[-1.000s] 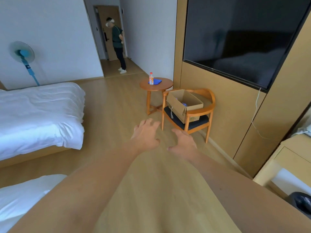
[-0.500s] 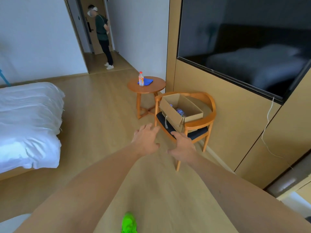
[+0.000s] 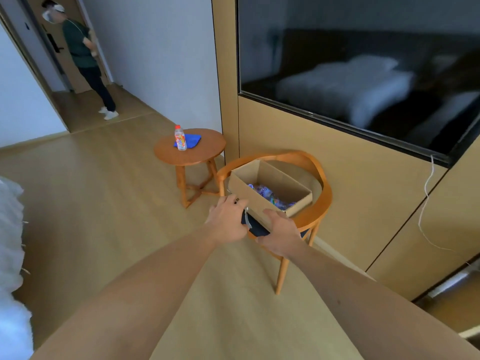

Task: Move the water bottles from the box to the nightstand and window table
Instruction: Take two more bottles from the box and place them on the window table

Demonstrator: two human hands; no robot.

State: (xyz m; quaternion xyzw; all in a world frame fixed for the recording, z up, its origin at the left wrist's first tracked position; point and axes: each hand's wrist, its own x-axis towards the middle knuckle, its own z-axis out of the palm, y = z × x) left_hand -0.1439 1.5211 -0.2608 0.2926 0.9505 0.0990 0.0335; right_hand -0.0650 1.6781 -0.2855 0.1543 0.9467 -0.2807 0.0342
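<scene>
Both hands empty, fingers loosely spread: left hand [image 3: 228, 219] and right hand [image 3: 281, 232] reaching at near edge of open brown cardboard box [image 3: 249, 196] on curved wooden armchair [image 3: 315, 214]. Clear plastic water bottles [image 3: 270, 196] inside box, just beyond fingertips. Farther left, round wooden side table [image 3: 189, 157].

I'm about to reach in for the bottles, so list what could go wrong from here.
1. The cardboard box sits askew on the chair, so a pull could tip it off.
2. The water bottles lie jumbled inside, so lifting one may snag others.
3. Both the left hand and right hand crowd the box's near wall.
</scene>
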